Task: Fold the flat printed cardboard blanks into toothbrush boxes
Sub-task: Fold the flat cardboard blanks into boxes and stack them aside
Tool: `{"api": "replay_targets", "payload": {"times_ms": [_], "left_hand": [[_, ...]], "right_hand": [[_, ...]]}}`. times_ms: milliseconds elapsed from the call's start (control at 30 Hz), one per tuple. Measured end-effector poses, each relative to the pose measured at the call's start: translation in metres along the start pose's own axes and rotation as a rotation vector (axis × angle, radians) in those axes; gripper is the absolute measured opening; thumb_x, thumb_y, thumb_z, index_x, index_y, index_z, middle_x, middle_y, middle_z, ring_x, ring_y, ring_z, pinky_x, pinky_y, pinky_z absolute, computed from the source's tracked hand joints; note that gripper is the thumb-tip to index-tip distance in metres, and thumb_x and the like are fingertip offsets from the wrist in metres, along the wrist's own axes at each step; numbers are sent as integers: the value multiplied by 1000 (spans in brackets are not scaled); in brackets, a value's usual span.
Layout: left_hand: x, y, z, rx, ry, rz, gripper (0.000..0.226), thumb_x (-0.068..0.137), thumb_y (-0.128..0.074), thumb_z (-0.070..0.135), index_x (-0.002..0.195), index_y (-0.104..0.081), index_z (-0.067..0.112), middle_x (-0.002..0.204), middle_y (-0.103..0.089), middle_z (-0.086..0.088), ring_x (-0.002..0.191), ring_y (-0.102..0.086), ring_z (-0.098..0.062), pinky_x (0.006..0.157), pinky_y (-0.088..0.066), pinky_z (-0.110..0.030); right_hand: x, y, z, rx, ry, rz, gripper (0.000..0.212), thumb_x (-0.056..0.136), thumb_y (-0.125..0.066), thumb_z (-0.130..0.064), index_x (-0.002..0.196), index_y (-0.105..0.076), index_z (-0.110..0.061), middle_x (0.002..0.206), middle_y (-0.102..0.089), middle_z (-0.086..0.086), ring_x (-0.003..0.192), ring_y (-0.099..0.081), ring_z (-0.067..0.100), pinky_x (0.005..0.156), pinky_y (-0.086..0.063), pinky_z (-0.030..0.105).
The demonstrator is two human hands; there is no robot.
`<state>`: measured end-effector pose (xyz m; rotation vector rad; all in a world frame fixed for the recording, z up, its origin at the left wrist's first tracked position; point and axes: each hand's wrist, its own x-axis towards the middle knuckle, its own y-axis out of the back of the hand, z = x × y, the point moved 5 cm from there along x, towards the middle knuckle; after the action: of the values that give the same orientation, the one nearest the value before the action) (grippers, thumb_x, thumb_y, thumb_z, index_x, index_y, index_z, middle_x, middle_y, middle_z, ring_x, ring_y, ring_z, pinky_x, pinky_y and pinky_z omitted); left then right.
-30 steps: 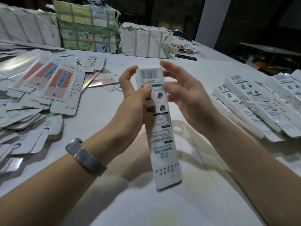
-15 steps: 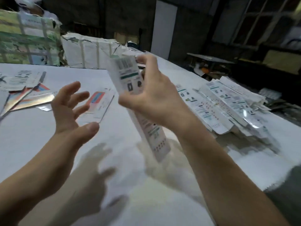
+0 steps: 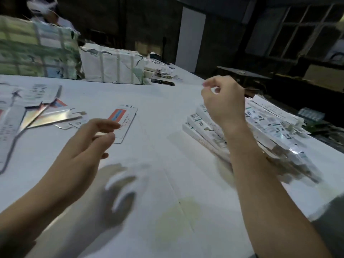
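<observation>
Left hand point(image 3: 87, 144) hovers loose and empty over the table point(image 3: 149, 183), right hand point(image 3: 223, 101) up with fingers loosely curled on nothing above the boxes point(image 3: 270, 127), one flat blank point(image 3: 124, 120) lying past the left fingertips.

The bench point(image 3: 152, 101) is covered in white, with a yellowish stain point(image 3: 178, 215) near its front edge. Along the far edge stand two strapped, paper-wrapped bundles: a green printed one point(image 3: 37, 53) at the far left corner and a torn white one point(image 3: 111, 67) just beside it. A dark flat object point(image 3: 162, 81), too blurred to tell, lies near the white bundle. Behind the green bundle sits another person point(image 3: 46, 13).
</observation>
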<state>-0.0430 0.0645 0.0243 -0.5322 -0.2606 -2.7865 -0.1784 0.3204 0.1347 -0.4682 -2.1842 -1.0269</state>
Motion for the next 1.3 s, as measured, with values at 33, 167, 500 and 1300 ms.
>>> {"api": "replay_targets", "payload": {"times_ms": [33, 167, 500, 1300], "left_hand": [[2, 5, 2, 39, 23, 26, 27, 76, -53, 48, 98, -68, 45, 107, -67, 18, 100, -61, 1, 90, -51, -45], [12, 38, 4, 472, 11, 128, 27, 79, -51, 38, 103, -63, 36, 115, -66, 7, 108, -57, -13, 89, -44, -41], [10, 154, -25, 1348, 631, 241, 61, 80, -56, 34, 138, -38, 32, 150, -37, -15, 144, -18, -41, 113, -12, -61], [2, 42, -6, 1497, 277, -60, 48, 87, -55, 62, 84, -38, 17, 70, -34, 3, 55, -30, -16, 49, -18, -27]], "right_hand": [[-7, -11, -12, 143, 13, -59, 17, 87, -61, -22, 98, -74, -24, 100, -68, -8, 91, -61, 11, 79, -49, 27], [-49, -56, -49, 593, -77, -420, 17, 88, -64, -10, 86, -74, -24, 78, -69, -11, 72, -59, 3, 65, -43, 18], [-117, -89, -91, 991, -108, -860, 16, 76, -63, -16, 83, -77, -20, 78, -69, 3, 72, -60, 13, 56, -43, 23], [-121, -97, -88, 999, -140, -848, 18, 77, -62, -18, 88, -76, -17, 75, -68, 2, 71, -60, 14, 57, -44, 23]]}}
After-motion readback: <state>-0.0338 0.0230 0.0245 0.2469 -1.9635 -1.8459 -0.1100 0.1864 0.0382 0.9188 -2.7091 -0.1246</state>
